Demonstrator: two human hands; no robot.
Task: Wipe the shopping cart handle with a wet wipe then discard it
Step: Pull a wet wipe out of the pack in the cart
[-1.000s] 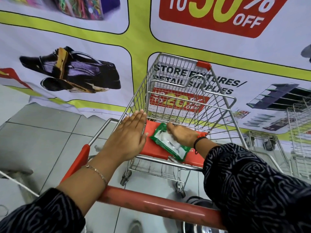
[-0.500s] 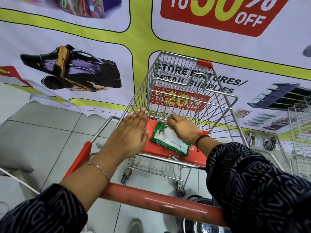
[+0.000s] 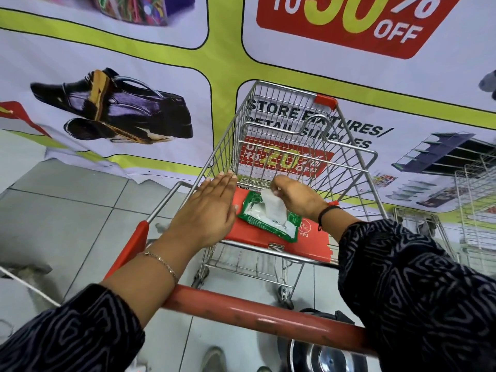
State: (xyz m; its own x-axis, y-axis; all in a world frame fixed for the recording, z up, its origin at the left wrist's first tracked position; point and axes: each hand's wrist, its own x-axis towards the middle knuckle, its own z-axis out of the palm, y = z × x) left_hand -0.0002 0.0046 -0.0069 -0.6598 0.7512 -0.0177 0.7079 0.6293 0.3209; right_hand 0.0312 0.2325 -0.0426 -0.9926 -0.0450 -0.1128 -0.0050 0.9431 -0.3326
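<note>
A green wet-wipe pack [image 3: 268,220] lies on the red child-seat flap [image 3: 300,241] of a wire shopping cart [image 3: 281,135]. My right hand [image 3: 298,198] pinches a white wipe [image 3: 273,205] that stands partly drawn up out of the pack's opening. My left hand [image 3: 206,210] lies flat with fingers together, resting on the flap's left edge beside the pack. The red cart handle [image 3: 257,316] runs across below both forearms, its right end hidden by my right sleeve.
A printed sale banner [image 3: 134,76] covers the wall right behind the cart. More wire carts [image 3: 475,210] stand at the right. Grey floor tiles [image 3: 67,210] spread to the left. A round metal object [image 3: 324,358] sits below the handle.
My right hand has risen from the pack and pulled a white wipe partly out of it. My left hand has stayed flat in place.
</note>
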